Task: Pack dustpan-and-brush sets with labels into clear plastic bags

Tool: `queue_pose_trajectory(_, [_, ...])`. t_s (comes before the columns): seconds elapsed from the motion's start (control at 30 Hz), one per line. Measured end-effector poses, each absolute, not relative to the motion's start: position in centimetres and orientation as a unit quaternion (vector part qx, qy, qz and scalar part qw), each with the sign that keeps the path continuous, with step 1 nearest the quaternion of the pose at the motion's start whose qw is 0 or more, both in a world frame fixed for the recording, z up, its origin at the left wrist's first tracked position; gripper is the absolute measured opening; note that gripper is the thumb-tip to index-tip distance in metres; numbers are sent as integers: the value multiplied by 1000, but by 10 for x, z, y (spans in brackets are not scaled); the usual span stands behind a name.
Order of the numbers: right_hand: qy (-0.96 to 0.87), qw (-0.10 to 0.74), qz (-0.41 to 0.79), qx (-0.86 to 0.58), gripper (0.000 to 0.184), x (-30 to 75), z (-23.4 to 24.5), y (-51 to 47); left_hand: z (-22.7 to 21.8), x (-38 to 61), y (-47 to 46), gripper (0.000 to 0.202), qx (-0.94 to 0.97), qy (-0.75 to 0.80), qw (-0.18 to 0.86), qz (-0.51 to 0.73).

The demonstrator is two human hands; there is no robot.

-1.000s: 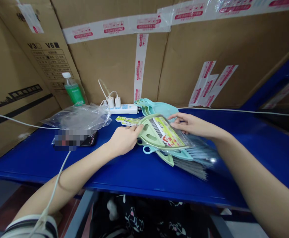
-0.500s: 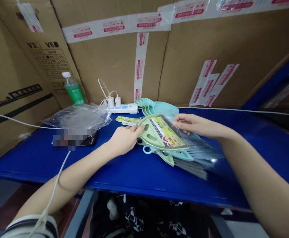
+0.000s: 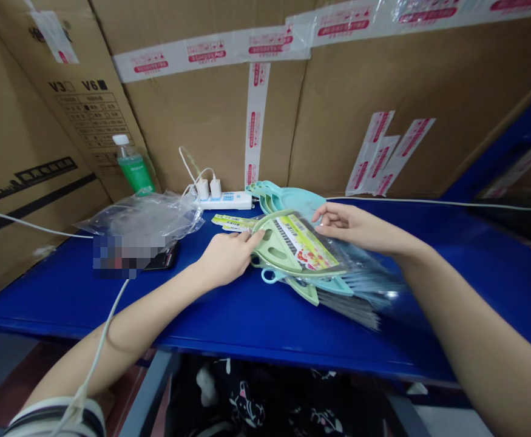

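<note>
A green hand brush [image 3: 278, 250] in a clear plastic bag lies on top of a small pile, with a bright printed card [image 3: 308, 243] inside the bag. My left hand [image 3: 229, 258] is closed on the brush's narrow left end, fingertips by its cut-out slot. Above the bag's upper right edge is my right hand [image 3: 351, 226], fingers loosely bent with a gap between thumb and forefinger; nothing shows in it. Beneath are a blue brush [image 3: 338, 285] and another green brush [image 3: 307, 292], bristles pointing right. Behind the pile sit nested blue and green dustpans [image 3: 299, 199].
A clear plastic bag [image 3: 156, 212] lies at left, partly over a black flat object [image 3: 162, 258]. Behind it stands a bottle of green liquid [image 3: 135, 171]. A white power strip [image 3: 231, 200] with plugs is at the back, before taped cardboard [image 3: 201, 115]. A white cable crosses my left arm.
My right hand has shifted slightly left, and its thumb and forefinger have come apart. My left hand stays on the green brush, and the view has moved a little.
</note>
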State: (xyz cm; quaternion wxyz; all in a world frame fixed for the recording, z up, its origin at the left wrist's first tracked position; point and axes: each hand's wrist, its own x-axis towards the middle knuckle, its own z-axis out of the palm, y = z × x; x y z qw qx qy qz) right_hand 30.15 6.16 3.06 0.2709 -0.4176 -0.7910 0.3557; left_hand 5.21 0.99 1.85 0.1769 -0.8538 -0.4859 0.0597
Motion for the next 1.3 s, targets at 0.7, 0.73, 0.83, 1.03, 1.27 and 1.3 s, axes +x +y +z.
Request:
queue_pose_trajectory(0.7, [-804,233,261,-481,73,300,16,69,21,54,6,51,-857,-479,182,42])
queue_pose_trajectory(0.73, [-801,237,281,-473,73,302,16,69,22,54,7,51,-858,-478,182,42])
queue_pose_trajectory(0.83, [-785,249,339,-454,71,310,17,72,22,53,7,53,-858,-478,184,42])
queue_pose_trajectory(1.03, [-767,359,159,-507,62,313,29,66,22,51,6,53,-841,-505,189,37])
queue_pose_trajectory(1.27, [-792,371,63,-480,41,277,51,64,23,51,6,52,-830,-528,178,30])
queue_pose_trajectory(1.3, [-811,351,61,-464,36,268,54,70,23,51,5,52,-834,-523,175,30])
